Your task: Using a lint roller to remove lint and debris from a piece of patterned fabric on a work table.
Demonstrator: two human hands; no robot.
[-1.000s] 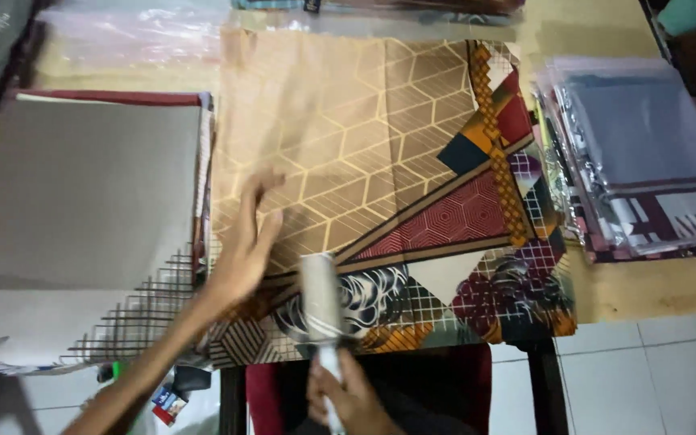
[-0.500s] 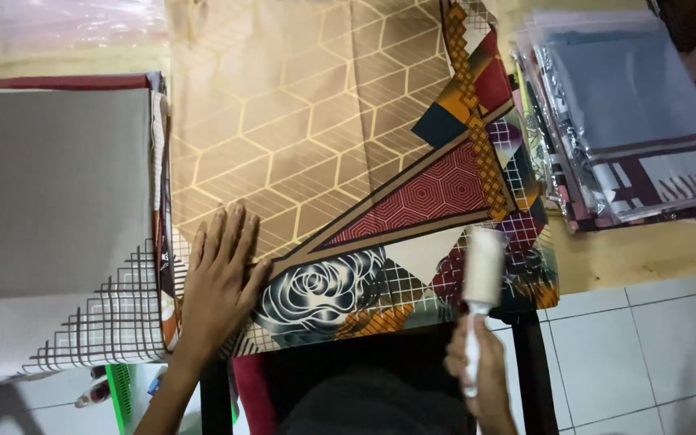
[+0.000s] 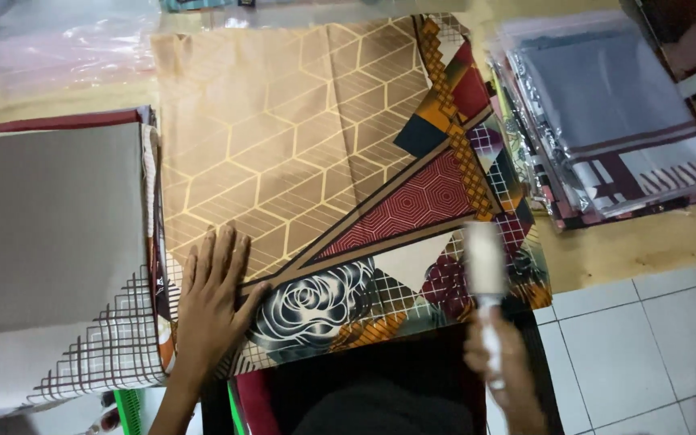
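I see the left hand [image 3: 213, 302] pressed flat, fingers spread, on the patterned folded fabric [image 3: 316, 177] lying across the wooden desk [image 3: 630, 250]. My right hand [image 3: 503, 366] is closed around the handle of a white lint roller [image 3: 485, 262], whose head rests on the fabric's near right corner. A grey fabric stack [image 3: 50, 234] sits just left.

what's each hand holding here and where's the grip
The right hand holds a lint roller by its handle, the roll lying on the patterned cloth. The left hand grips nothing; it lies flat on the cloth.
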